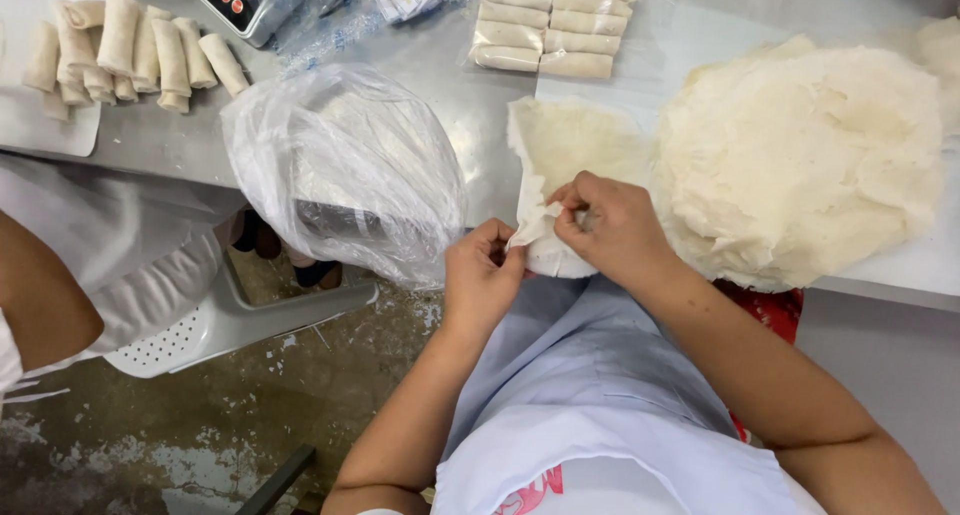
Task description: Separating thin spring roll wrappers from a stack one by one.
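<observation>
We are pinching the near edge of a thin wrapper sheet (pixel 560 160) with both hands. Our left hand (pixel 482 275) and our right hand (pixel 612 225) are each grasping it with closed fingertips. The sheet is lying at the table edge (pixel 880 280), just beside the big wrapper stack (pixel 800 155).

Bright, even, cool overhead light; soft, faint shadows only. White glare along the creased clear plastic bag (pixel 345 170) at the near edge of the grey steel bench (pixel 470 105). Washed-out highlights on the wide pale stack of thin round wrappers (pixel 800 155) toward the right edge. Sharp at centre, slightly soft and bent toward the corners; darker floor lower left.
</observation>
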